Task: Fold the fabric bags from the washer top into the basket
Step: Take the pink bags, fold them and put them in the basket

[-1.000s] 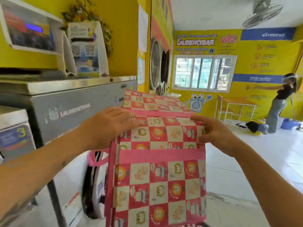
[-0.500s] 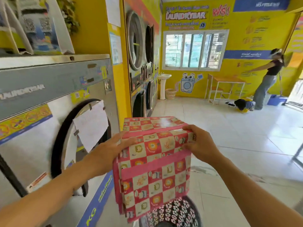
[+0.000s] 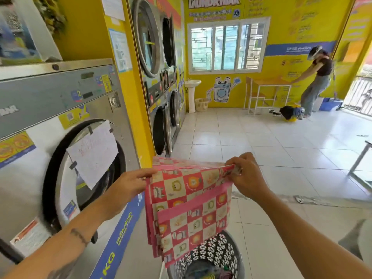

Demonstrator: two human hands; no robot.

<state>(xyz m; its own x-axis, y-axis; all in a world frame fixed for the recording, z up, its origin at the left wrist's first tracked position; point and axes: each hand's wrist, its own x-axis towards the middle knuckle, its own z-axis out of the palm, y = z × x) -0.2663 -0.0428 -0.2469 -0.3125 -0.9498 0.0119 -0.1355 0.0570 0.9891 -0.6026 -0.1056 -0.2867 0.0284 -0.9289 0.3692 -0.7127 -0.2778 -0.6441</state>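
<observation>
The folded fabric bag [image 3: 191,210], red and cream checks with a pink band, hangs in the lower centre of the frame, directly above the black perforated basket [image 3: 219,256] at the bottom edge. The left hand [image 3: 128,184] pinches its upper left corner, and the right hand [image 3: 244,178] pinches the upper right corner, so the top fold is stretched flat between them. The washer [image 3: 60,137] stands at the left of the frame, its door covered with a taped paper. To do this step well, I think both hands should keep the edges aligned, lower the bag evenly and release together, so the fold does not open in the basket
</observation>
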